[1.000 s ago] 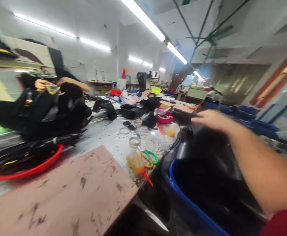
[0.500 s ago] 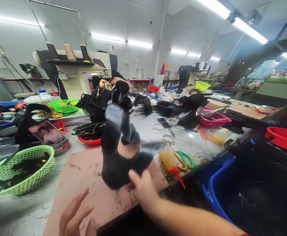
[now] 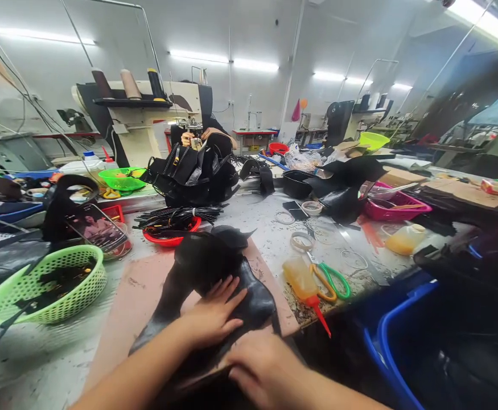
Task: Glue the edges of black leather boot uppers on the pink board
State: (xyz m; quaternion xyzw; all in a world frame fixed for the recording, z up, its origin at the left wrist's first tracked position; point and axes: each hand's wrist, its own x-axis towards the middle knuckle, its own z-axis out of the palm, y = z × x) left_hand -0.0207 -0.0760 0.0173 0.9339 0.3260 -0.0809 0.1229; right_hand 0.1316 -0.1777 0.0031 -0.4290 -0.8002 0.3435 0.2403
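A black leather-like piece (image 3: 252, 290) lies on the pinkish board (image 3: 120, 285) in front of me. My left hand (image 3: 214, 313) rests on top of it, palm down with fingers spread. Close to the front edge, my right hand (image 3: 263, 361) has its fingers curled around the near edge of the black piece; motion blurs it slightly. To the right of the board are a glue bottle with a red nozzle (image 3: 302, 279) and scissors with green and orange handles (image 3: 336, 280).
A green basket (image 3: 99, 279) stands left, beside a propped phone (image 3: 97, 225). Black strips fill a red bowl (image 3: 167, 240). At the right are a blue bin (image 3: 381, 336) and a magenta basket (image 3: 406, 213). A person's hands (image 3: 208, 135) are at a sewing machine behind.
The black piece has come down from the air onto the board. My left hand has moved onto it, and my right hand has shifted down to its near edge.
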